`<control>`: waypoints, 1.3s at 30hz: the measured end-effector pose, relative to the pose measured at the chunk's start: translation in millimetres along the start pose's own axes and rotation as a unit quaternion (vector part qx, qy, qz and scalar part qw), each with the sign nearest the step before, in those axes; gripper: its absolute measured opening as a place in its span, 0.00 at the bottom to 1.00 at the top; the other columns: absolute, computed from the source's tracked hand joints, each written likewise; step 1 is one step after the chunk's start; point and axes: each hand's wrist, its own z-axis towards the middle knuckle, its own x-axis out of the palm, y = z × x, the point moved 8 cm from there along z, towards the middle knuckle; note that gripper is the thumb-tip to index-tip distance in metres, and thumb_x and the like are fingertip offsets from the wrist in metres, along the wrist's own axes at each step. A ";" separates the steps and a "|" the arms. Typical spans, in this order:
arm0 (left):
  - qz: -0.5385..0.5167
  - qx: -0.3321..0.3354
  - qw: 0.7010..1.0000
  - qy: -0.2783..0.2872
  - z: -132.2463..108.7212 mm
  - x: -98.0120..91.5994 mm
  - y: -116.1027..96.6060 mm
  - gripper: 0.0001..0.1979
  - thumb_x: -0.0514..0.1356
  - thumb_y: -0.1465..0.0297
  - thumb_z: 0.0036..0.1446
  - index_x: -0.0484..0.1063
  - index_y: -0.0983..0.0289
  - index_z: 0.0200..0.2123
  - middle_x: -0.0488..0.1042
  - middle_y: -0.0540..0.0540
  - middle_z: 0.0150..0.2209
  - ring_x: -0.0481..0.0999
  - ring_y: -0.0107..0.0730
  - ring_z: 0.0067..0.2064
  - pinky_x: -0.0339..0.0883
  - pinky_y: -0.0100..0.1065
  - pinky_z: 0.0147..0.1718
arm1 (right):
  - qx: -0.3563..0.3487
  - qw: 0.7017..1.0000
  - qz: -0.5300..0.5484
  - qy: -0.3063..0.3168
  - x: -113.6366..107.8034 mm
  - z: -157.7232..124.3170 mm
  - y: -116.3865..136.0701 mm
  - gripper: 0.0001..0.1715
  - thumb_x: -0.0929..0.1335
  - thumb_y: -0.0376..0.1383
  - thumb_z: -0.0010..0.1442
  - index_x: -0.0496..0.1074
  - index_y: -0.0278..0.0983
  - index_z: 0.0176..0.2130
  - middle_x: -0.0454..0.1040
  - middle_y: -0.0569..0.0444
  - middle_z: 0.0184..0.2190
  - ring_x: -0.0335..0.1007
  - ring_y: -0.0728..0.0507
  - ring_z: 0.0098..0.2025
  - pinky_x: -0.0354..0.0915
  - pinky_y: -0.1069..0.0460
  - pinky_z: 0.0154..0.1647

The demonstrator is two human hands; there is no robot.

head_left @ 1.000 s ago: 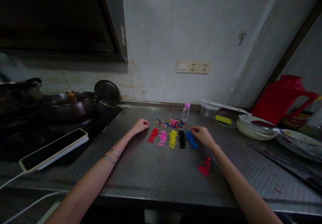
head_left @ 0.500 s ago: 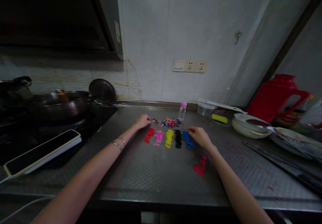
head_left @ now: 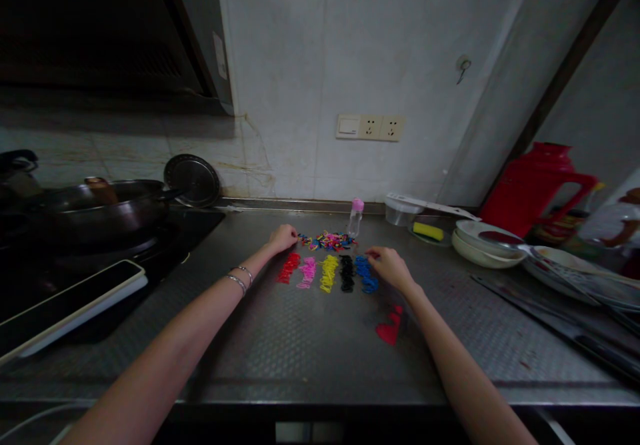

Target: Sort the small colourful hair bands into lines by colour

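On the metal counter [head_left: 280, 338] lies a pile of small mixed-colour rubber bands [head_left: 333, 241]. In front of it run single-colour rows: red bands [head_left: 289, 268], pink bands [head_left: 307, 273], yellow bands [head_left: 329, 273], black bands [head_left: 347, 273] and blue bands [head_left: 367, 275]. My left hand [head_left: 283, 237] rests at the pile's left end, fingertips pinched together. Beside the top of the blue row, my right hand [head_left: 388, 265] has its fingers curled and closed. Anything between the fingertips of either hand is too small to make out.
A pink-capped clear bottle [head_left: 355, 218] stands behind the pile. A red heart-like piece [head_left: 389, 326] lies near my right forearm. Rightward are a plastic tub [head_left: 400, 213], yellow sponge [head_left: 428, 232], bowls [head_left: 483, 253], a knife [head_left: 540, 318] and red thermos [head_left: 533, 195]. A pan [head_left: 110, 208] sits left.
The whole view has shifted slightly, so things appear further left. Both hands stay by the same spots, the left at the pile's end and the right by the blue row.
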 end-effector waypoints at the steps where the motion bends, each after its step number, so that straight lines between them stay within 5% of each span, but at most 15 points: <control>1: -0.005 -0.003 1.000 -0.003 0.4 -0.8 1.2 0.10 0.57 0.69 0.45 0.76 0.62 0.31 0.76 0.56 0.33 0.72 0.34 0.33 0.61 0.29 0.32 | 0.000 1.000 -0.001 0.001 -0.2 -0.1 0.1 0.16 0.61 0.36 0.53 0.73 0.39 0.39 0.75 0.51 0.37 0.69 0.46 0.39 0.60 0.56 0.36; 16: -0.205 0.038 0.975 -0.077 5.3 -45.3 14.5 0.11 0.58 0.69 0.44 0.76 0.70 0.27 0.75 0.56 0.26 0.70 0.30 0.28 0.60 0.28 0.28 | -0.033 0.999 0.014 -0.036 -1.6 0.9 3.2 0.17 0.61 0.35 0.52 0.73 0.38 0.40 0.75 0.50 0.37 0.69 0.45 0.38 0.61 0.54 0.37; 24: -0.295 0.102 0.949 -0.051 -47.7 -54.9 -38.8 0.11 0.58 0.67 0.45 0.76 0.69 0.28 0.75 0.56 0.27 0.70 0.28 0.29 0.61 0.29 0.30 | -0.117 0.973 0.187 -0.067 -4.5 -3.9 43.8 0.14 0.63 0.36 0.52 0.73 0.35 0.37 0.75 0.50 0.34 0.70 0.46 0.34 0.63 0.53 0.36; 30: -0.330 0.140 0.934 0.008 -78.5 -41.4 -79.1 0.12 0.60 0.66 0.45 0.75 0.70 0.28 0.75 0.55 0.26 0.70 0.27 0.27 0.62 0.28 0.28 | -0.129 0.943 0.305 -0.011 2.6 -16.9 87.0 0.16 0.66 0.39 0.51 0.72 0.36 0.41 0.76 0.51 0.34 0.70 0.46 0.34 0.64 0.53 0.35; 39: -0.315 0.169 0.933 0.032 -105.7 -27.8 -117.0 0.12 0.58 0.66 0.47 0.76 0.70 0.29 0.75 0.54 0.26 0.69 0.26 0.27 0.61 0.26 0.27 | -0.111 0.849 0.512 0.076 27.8 -20.4 103.0 0.25 0.70 0.39 0.46 0.68 0.34 0.45 0.75 0.48 0.36 0.71 0.44 0.38 0.66 0.49 0.40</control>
